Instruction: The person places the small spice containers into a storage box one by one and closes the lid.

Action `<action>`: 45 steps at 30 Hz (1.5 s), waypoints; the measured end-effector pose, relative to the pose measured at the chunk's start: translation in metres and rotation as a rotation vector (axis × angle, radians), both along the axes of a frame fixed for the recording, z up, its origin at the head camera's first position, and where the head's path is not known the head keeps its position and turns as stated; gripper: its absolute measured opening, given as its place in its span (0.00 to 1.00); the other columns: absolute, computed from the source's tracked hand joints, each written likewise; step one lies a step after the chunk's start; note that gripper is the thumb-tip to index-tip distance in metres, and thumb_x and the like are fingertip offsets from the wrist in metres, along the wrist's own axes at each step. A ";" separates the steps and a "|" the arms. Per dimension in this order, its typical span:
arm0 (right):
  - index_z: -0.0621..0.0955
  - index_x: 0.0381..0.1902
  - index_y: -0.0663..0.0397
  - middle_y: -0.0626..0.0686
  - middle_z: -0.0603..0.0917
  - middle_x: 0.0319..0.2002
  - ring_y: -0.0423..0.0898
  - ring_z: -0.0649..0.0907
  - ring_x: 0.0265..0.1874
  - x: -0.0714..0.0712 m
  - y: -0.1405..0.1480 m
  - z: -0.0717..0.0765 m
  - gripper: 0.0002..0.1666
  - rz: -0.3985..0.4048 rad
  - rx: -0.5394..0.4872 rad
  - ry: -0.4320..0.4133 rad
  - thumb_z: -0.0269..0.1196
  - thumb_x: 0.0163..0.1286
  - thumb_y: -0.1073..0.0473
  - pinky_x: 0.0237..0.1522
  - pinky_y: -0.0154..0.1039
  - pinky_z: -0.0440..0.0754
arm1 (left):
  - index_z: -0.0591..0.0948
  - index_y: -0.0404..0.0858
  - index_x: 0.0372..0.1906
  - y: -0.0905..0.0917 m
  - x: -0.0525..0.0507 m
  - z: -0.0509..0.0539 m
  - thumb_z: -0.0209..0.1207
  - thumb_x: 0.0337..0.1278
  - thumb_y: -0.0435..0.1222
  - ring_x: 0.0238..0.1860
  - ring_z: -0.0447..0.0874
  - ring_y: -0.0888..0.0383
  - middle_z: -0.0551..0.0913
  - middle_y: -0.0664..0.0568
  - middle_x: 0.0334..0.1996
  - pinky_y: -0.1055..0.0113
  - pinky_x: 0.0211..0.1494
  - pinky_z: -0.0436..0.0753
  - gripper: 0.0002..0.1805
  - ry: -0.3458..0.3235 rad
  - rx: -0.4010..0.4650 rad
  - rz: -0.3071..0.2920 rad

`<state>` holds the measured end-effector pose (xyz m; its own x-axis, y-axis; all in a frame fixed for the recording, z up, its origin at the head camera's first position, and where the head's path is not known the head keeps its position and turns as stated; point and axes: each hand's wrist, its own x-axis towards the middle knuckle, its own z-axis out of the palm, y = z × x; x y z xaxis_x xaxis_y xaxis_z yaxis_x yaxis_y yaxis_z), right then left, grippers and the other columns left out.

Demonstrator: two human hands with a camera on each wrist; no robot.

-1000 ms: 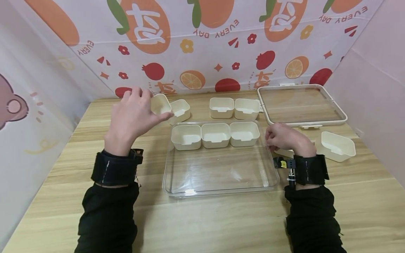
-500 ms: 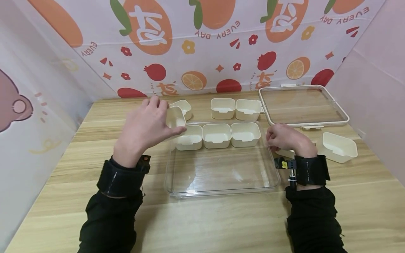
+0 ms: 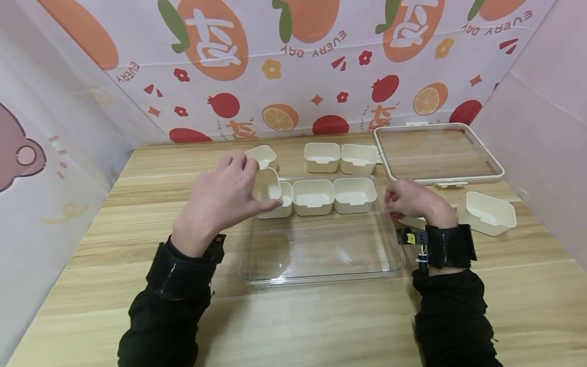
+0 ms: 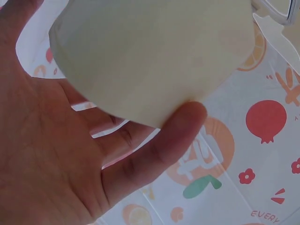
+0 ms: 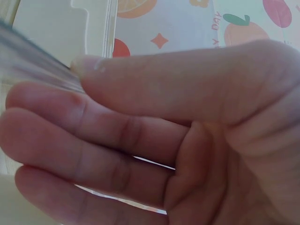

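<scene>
My left hand (image 3: pixel 219 204) grips a small cream plastic bin (image 3: pixel 267 184) with thumb and fingers, tilted above the back left of a clear plastic tray (image 3: pixel 316 250). Seen close in the left wrist view, the thumb presses against that bin's smooth wall (image 4: pixel 150 56). Three like bins stand in a row along the tray's back, and the leftmost bin (image 3: pixel 285 201) is partly covered by the held one. At the tray's right side, my right hand (image 3: pixel 410 199) pinches the clear rim (image 5: pixel 42 61) between thumb and finger.
Behind the tray are more cream bins: one (image 3: pixel 262 157) at left and a pair (image 3: pixel 322 159) further right. A clear lid with a white frame (image 3: pixel 437 180) lies back right. Another bin (image 3: pixel 489 214) sits right of my wrist, near a partly hidden cream piece (image 3: pixel 414 223).
My left hand has carried its bin rightward and toward me, from beside the back left bin to over the tray's corner. The right hand stays at the tray's rim.
</scene>
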<state>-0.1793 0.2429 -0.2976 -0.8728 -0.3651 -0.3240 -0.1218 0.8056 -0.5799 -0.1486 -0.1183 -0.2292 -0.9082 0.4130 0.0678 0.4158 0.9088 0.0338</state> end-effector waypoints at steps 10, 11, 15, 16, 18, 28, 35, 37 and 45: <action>0.79 0.33 0.66 0.55 0.83 0.27 0.48 0.84 0.27 0.000 0.000 0.000 0.05 0.003 -0.006 0.005 0.58 0.72 0.70 0.33 0.43 0.82 | 0.77 0.25 0.53 0.010 0.001 -0.016 0.70 0.49 0.61 0.45 0.78 0.42 0.76 0.37 0.45 0.49 0.40 0.85 0.45 0.012 -0.048 -0.086; 0.79 0.33 0.66 0.55 0.83 0.27 0.48 0.84 0.27 0.000 0.000 0.000 0.05 0.005 -0.006 0.006 0.58 0.72 0.70 0.32 0.43 0.82 | 0.76 0.24 0.54 0.011 0.001 -0.018 0.70 0.49 0.61 0.44 0.78 0.42 0.76 0.37 0.44 0.50 0.41 0.85 0.45 0.009 -0.050 -0.099; 0.79 0.34 0.66 0.55 0.83 0.27 0.48 0.84 0.27 0.000 0.001 0.000 0.05 0.004 -0.008 0.005 0.59 0.72 0.70 0.32 0.43 0.82 | 0.76 0.23 0.55 0.014 -0.001 -0.022 0.70 0.50 0.62 0.46 0.79 0.41 0.77 0.36 0.45 0.50 0.45 0.84 0.47 -0.012 -0.054 -0.122; 0.79 0.34 0.66 0.55 0.83 0.27 0.48 0.84 0.27 0.000 0.001 0.000 0.05 0.004 -0.008 0.006 0.59 0.72 0.70 0.32 0.44 0.82 | 0.76 0.23 0.55 0.015 -0.001 -0.023 0.70 0.50 0.62 0.47 0.79 0.41 0.77 0.36 0.46 0.50 0.45 0.84 0.46 -0.021 -0.055 -0.123; 0.79 0.34 0.67 0.55 0.83 0.27 0.48 0.84 0.27 0.000 0.001 -0.001 0.05 0.005 -0.009 0.007 0.59 0.72 0.70 0.32 0.44 0.83 | 0.76 0.24 0.53 0.016 -0.001 -0.025 0.70 0.50 0.62 0.49 0.78 0.41 0.77 0.36 0.47 0.48 0.44 0.85 0.45 -0.041 -0.056 -0.119; 0.79 0.34 0.67 0.57 0.82 0.27 0.49 0.84 0.27 -0.001 0.002 0.000 0.05 0.003 -0.036 0.000 0.58 0.71 0.71 0.33 0.45 0.84 | 0.75 0.27 0.45 0.021 -0.001 -0.038 0.71 0.49 0.60 0.45 0.79 0.43 0.76 0.37 0.45 0.50 0.41 0.85 0.40 -0.056 -0.080 -0.147; 0.79 0.32 0.65 0.56 0.82 0.26 0.49 0.84 0.25 -0.001 0.003 -0.001 0.06 0.005 -0.039 0.010 0.58 0.70 0.72 0.32 0.43 0.83 | 0.75 0.29 0.40 0.020 -0.002 -0.047 0.72 0.47 0.60 0.46 0.78 0.42 0.78 0.36 0.45 0.49 0.42 0.85 0.38 -0.043 -0.099 -0.167; 0.79 0.32 0.65 0.56 0.82 0.26 0.49 0.84 0.25 -0.001 0.002 -0.001 0.06 0.007 -0.033 0.013 0.58 0.70 0.72 0.32 0.43 0.83 | 0.75 0.28 0.41 0.020 -0.003 -0.049 0.72 0.47 0.60 0.46 0.77 0.42 0.78 0.36 0.46 0.48 0.42 0.85 0.39 -0.053 -0.097 -0.159; 0.79 0.34 0.67 0.56 0.82 0.27 0.48 0.84 0.26 -0.002 0.001 -0.001 0.05 0.003 -0.016 0.004 0.59 0.71 0.71 0.33 0.46 0.83 | 0.76 0.28 0.43 0.018 -0.005 -0.054 0.71 0.49 0.62 0.46 0.76 0.43 0.77 0.38 0.43 0.44 0.46 0.83 0.39 -0.106 -0.132 -0.125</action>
<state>-0.1811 0.2438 -0.2985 -0.8730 -0.3732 -0.3141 -0.1270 0.7957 -0.5923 -0.1536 -0.0998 -0.2829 -0.8487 0.5216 -0.0872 0.5258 0.8500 -0.0329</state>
